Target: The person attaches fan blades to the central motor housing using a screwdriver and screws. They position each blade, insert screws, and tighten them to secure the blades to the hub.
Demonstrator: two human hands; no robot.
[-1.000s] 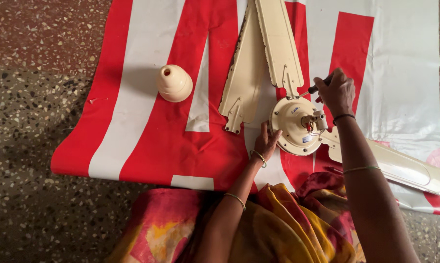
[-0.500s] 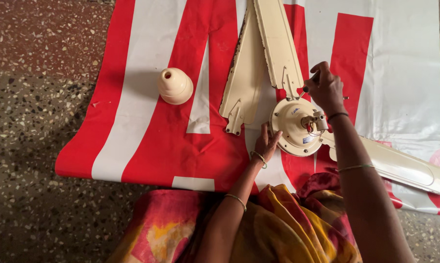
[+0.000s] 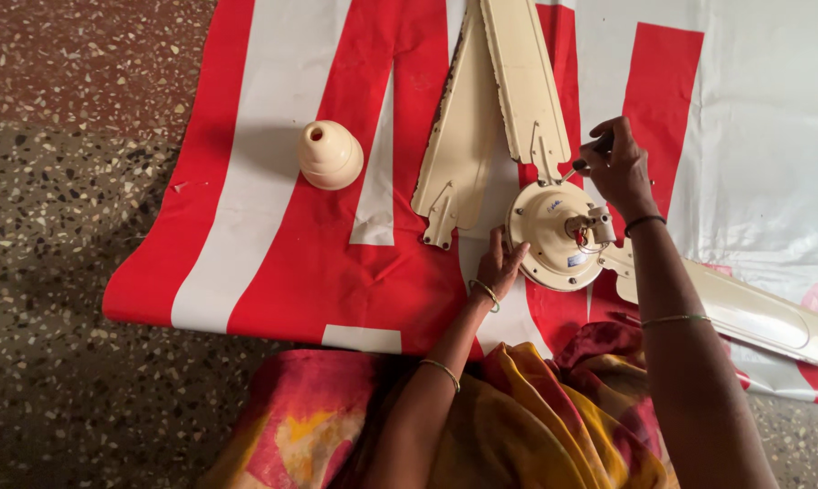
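- A red and white sheet (image 3: 273, 235) covers the speckled floor (image 3: 56, 272) and carries all the parts.
- Three cream blades lie on it. One blade (image 3: 525, 86) runs far from the motor and meets it at its forked bracket. A loose blade (image 3: 459, 136) lies just left of that one, apart from the motor. A third blade (image 3: 753, 312) stretches right and near. They look like thin sheet metal: stiff along the length, springy, sharp-edged, best held near the bracket end.
- The fan motor (image 3: 554, 235) sits right of centre, a round cream housing with a short shaft and wires on top. It is probably heavy for its size, smooth and rigid, and it would roll or spin unless braced at the rim.
- A cream dome cover (image 3: 330, 155) stands well left, alone; likely light and hollow.
- The left hand (image 3: 497, 264) rests on the motor's left rim, fingers loosely spread against it, bracing rather than clasping.
- The right hand (image 3: 619, 167) is at the motor's far side, fingers closed around a screwdriver (image 3: 587, 160) with a dark handle; its tip points at the bracket joint.
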